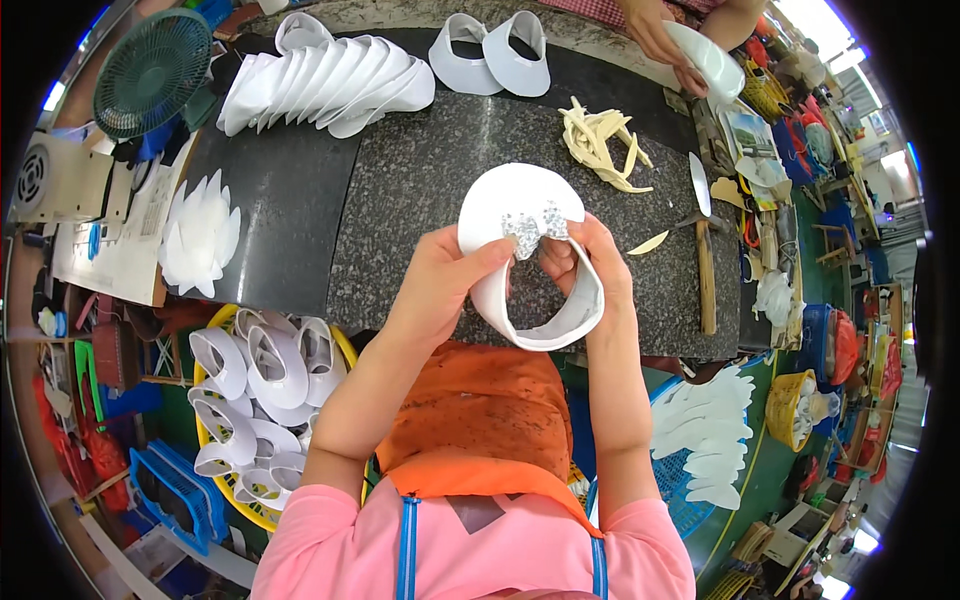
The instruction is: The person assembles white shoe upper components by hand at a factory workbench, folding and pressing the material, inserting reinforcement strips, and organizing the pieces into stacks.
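Note:
Both hands hold a white shoe upper (508,190) above the dark stone worktop. Its rounded toe part points away from me, and the ring-shaped opening faces my body. A silver glitter bow (527,240) sits between the toe part and the opening. My left hand (450,275) grips the left edge, its thumb at the bow. On the right edge, my right hand (595,260) is closed, with some fingertips curled inside the opening. A pile of cream strips (605,145) lies beyond my right hand, with one loose cream piece (649,243) beside it.
A wooden-handled hammer (707,285) and a pale blade-shaped tool (699,185) lie right. White uppers (330,85) are stacked at the back. Flat white pieces (198,235) lie left. A yellow basket (345,350) holds more uppers. Far right, a person's hands (655,35) hold a white shoe-shaped form.

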Motion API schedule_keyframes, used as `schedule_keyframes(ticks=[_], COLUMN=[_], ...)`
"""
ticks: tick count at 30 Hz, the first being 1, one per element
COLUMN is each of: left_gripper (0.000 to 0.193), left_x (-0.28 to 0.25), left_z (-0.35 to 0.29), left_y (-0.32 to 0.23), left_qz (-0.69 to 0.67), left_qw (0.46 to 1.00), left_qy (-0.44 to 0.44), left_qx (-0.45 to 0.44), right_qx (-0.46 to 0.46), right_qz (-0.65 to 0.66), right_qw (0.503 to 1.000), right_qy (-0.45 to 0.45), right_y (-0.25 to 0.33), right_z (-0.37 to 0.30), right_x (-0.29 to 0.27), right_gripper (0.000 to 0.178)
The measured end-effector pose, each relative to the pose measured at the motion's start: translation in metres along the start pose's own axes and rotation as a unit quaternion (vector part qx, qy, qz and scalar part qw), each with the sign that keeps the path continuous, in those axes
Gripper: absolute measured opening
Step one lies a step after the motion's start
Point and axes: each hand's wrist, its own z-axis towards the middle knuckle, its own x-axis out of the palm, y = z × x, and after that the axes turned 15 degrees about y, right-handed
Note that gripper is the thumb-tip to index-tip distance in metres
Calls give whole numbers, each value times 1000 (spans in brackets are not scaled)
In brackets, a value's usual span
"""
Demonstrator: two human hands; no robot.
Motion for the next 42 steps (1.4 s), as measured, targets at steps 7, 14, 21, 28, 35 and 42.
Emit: schedule_keyframes(ticks=[7, 14, 21, 28, 35, 42], left_gripper=[15, 36, 21, 26, 30, 15], left_x=[-21, -31, -13, -8, 7, -106], left_z=[-6, -6, -11, -14, -31, -16], left_y=[2, 3, 24, 21, 29, -101], left_qz=[-109, -135, -284, -212, 8, 590], left_qw=[987, 967, 932, 969, 998, 628], left_qy=[77, 192, 198, 99, 60, -427], left_qx=[84, 98, 109, 78, 35, 274], right_qx=[42, 21, -69, -100, -79, -85], right_qz=[-49, -50, -162, -697, -364, -519], right_qw=[994, 997, 979, 710, 927, 848], right_qy=[85, 62, -98, 29, -50, -61], right_y=[19, 8, -1, 4, -19, -25], right_z=[-17, -16, -9, -34, -32, -17], right_x=[26, 28, 14, 67, 54, 21], right_gripper=[21, 13, 22, 20, 11, 11])
